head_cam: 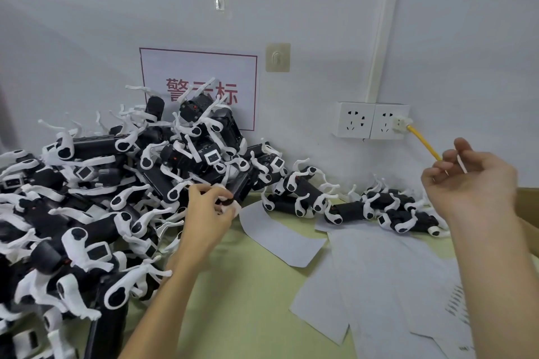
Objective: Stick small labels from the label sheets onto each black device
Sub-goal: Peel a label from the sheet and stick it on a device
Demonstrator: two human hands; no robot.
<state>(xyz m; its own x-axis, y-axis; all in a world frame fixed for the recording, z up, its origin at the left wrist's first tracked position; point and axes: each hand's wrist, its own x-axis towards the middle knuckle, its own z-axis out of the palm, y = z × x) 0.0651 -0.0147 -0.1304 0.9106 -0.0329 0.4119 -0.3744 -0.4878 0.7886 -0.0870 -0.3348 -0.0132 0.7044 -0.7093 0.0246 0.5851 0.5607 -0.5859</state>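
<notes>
A big heap of black devices with white clips (96, 201) covers the left of the table and climbs the wall. My left hand (208, 210) grips one black device (233, 198) at the heap's right edge, fingers curled round its white end. A short row of more black devices (350, 204) lies against the wall on the right. My right hand (469, 181) is raised above that row, fingers loosely curled, pinching a small white label (461, 164). Label sheets (376, 277) lie spread on the table between my arms.
The greenish table top (248, 315) shows in front. On the wall are a red-lettered sign (201, 84), two sockets (370, 121) with a yellow cable (424, 143) plugged in, and a hook (278, 57). A cardboard box edge (528, 204) sits at the far right.
</notes>
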